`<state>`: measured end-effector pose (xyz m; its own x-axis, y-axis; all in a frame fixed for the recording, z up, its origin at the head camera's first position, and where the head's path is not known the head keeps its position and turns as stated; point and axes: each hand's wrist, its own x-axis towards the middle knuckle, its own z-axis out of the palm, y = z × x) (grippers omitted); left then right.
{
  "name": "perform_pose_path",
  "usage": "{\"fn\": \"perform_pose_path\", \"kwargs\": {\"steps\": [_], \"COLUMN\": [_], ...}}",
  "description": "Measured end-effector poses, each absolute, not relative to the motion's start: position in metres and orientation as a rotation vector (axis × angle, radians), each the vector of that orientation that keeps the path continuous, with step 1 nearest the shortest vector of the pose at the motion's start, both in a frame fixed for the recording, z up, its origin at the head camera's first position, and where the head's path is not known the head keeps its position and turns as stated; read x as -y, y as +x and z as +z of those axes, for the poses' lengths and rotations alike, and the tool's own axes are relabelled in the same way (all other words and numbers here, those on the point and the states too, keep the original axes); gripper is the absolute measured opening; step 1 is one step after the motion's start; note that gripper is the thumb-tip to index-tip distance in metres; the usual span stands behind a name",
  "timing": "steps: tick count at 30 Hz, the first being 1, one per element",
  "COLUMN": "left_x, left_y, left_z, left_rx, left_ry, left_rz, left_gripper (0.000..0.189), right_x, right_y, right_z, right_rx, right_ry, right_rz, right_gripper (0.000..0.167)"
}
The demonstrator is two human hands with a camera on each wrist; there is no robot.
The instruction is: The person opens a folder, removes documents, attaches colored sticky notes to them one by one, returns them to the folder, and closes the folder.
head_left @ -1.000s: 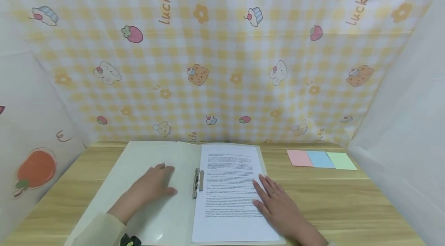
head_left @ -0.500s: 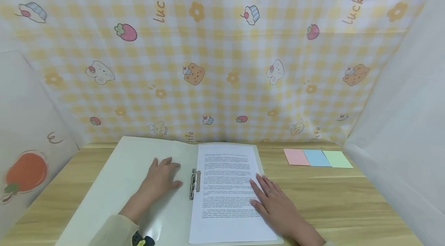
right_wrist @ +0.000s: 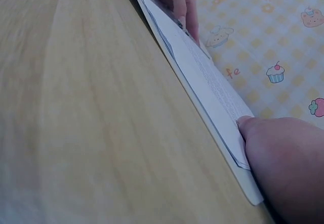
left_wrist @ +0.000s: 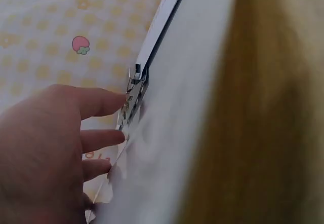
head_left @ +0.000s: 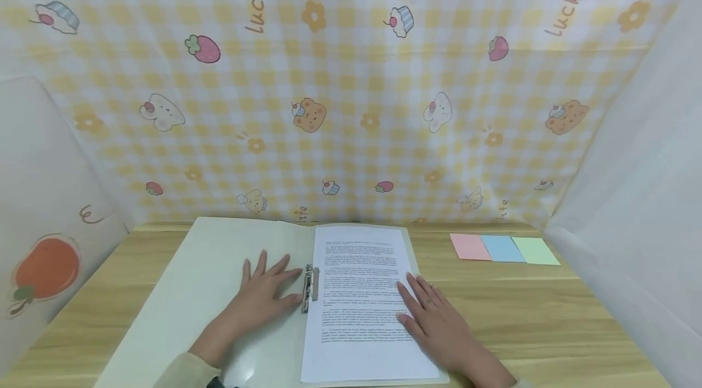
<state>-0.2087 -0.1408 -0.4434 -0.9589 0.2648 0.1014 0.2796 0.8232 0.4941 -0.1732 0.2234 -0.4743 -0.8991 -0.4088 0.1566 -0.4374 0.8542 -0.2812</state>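
Fingers fanned apart, the left hand (head_left: 258, 299) is over the left cover of the folder (head_left: 175, 309), thumb and index finger reaching the left side of the metal clip (head_left: 307, 289); whether they touch it, I cannot tell. The right hand (head_left: 441, 330) lies across the paper (head_left: 356, 296) at its right edge, fingers straight and close together, thumb apart from them.

Printed with lines of text, the paper lies on the folder's right half, beside the clip. The folder is open on the wooden table (head_left: 543, 321), reaching nearly to the table's far edge. Toward the far right corner sit three notes side by side: a pink note (head_left: 470, 246), a blue note (head_left: 503, 248) and a green note (head_left: 536, 250). Behind the table hangs a yellow-checked cloth (head_left: 351, 86) with strawberries, cupcakes and bears; pale sheeting (head_left: 631, 193) closes the right side.

Only the right wrist view shows the paper side-on, as layered sheets, with the thumb on the top page. The notes appear in the head view alone.
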Motion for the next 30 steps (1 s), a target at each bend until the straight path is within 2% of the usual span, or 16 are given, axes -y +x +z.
{"fn": "perform_pose_path", "kwargs": {"steps": [6,14,30], "left_x": [0.146,0.159,0.156], "left_y": [-0.204,-0.188,-0.155], "left_z": [-0.445,-0.438,-0.434], "left_rx": [2.930,2.862,2.925], "left_ry": [-0.604,-0.932,-0.920], "left_rz": [-0.835,-0.939,-0.496], "left_gripper": [0.054,0.034,0.065], "right_x": [-0.224,-0.223,-0.223], "right_y": [-0.173,-0.174,-0.176], "right_z": [-0.474,-0.473,-0.473], "right_rx": [2.955,2.978,2.995], "right_ry": [0.665,0.659,0.660], "right_rz": [0.468,0.458,0.412], "right_gripper": [0.059,0.060,0.060]}}
